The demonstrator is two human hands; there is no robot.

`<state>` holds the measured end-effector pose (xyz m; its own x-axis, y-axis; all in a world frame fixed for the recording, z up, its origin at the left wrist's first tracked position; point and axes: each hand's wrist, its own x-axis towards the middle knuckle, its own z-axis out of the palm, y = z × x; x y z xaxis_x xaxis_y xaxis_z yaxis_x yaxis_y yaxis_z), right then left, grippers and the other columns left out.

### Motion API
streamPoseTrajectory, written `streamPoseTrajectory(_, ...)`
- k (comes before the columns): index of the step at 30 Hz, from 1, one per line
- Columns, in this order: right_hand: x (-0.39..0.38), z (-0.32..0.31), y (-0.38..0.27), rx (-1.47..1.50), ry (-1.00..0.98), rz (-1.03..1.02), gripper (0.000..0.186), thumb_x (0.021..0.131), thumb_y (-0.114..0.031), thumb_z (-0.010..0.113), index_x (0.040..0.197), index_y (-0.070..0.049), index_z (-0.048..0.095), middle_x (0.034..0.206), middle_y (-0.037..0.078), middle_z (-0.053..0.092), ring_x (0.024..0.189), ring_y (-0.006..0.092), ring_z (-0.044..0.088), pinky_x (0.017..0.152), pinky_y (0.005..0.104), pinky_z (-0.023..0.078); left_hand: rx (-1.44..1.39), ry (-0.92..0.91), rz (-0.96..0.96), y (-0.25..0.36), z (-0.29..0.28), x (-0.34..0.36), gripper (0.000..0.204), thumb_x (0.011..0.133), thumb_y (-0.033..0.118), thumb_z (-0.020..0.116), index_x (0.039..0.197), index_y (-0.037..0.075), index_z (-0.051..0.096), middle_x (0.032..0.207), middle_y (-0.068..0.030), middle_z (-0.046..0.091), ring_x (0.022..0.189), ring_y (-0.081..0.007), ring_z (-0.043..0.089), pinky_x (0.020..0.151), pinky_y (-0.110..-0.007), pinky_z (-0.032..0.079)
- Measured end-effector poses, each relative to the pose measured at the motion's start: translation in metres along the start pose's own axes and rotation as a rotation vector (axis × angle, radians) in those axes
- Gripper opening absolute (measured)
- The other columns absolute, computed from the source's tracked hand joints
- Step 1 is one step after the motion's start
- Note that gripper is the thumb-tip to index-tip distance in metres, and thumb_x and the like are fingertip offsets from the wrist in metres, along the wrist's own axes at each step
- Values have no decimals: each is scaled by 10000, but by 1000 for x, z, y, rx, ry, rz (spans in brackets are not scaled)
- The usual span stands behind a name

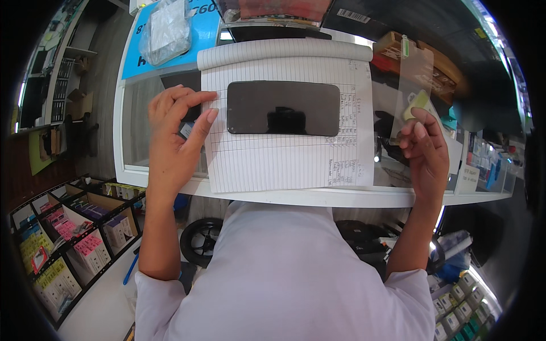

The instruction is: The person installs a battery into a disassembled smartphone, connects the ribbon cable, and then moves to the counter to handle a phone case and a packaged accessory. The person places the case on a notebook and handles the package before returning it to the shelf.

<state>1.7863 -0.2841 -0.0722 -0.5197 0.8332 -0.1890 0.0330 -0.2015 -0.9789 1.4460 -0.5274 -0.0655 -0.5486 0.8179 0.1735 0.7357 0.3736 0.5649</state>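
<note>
A black smartphone (pixel 283 108) lies face up across an open lined notebook (pixel 273 165) with handwriting down its right side. My left hand (pixel 176 133) is open beside the phone's left end, thumb and index finger apart over the notebook's left edge. My right hand (pixel 426 148), to the right of the notebook, has its fingers curled on a small pale yellow piece (pixel 415 103); exactly how it grips this is partly hidden. Around and behind that piece is a clear film (pixel 409 71) with a green tab at its top.
White-edged glass counter (pixel 284 196); wrapped package (pixel 165 34) on a blue sign (pixel 136 51) at back left; wooden item (pixel 443 79) at back right, seemingly under glass. Compartment shelves (pixel 74 216) with packaged goods at lower left; more small boxes (pixel 458 307) at lower right; black wheel (pixel 199 238) below the counter.
</note>
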Motion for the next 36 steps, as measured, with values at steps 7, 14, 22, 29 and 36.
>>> streamPoseTrajectory(7,1,-5,-5,-315,209,-43,311,1074,-267,622,1282,-53,710,882,-23,642,745,43,521,653,194,366,-110,117,-148,-13,-12,-9,246,1051,231,654,1235,99,750,1123,-58,627,1061,-198,562,995,-342,441)
streamPoseTrajectory(14,-2,-10,0,-201,225,-58,329,1092,-286,606,1273,-29,701,841,-15,591,704,51,477,640,195,353,-454,288,-356,-27,-13,-28,306,1099,268,598,1257,41,727,1116,-34,642,830,-75,544,762,-233,460)
streamPoseTrajectory(22,-10,5,17,-73,404,-153,268,1108,-305,571,1138,-56,666,775,-37,502,657,33,402,581,197,311,-599,167,-252,-38,-18,-25,260,1076,223,623,1205,28,735,1022,-47,633,812,-82,567,759,-247,452)
streamPoseTrajectory(29,-4,20,21,-225,592,-163,273,1108,-332,560,1080,-78,657,751,-58,466,643,23,377,571,197,282,-622,15,-146,-54,-26,-23,198,1039,177,627,1107,30,742,882,-50,630,855,-159,553,866,-319,425)
streamPoseTrajectory(36,-52,-16,0,-27,711,-278,320,1091,-326,577,1124,-27,686,776,-5,537,645,81,463,596,233,367,-638,61,-229,-44,-20,-23,256,1064,245,561,1065,16,677,996,-57,559,768,-98,508,710,-249,413)
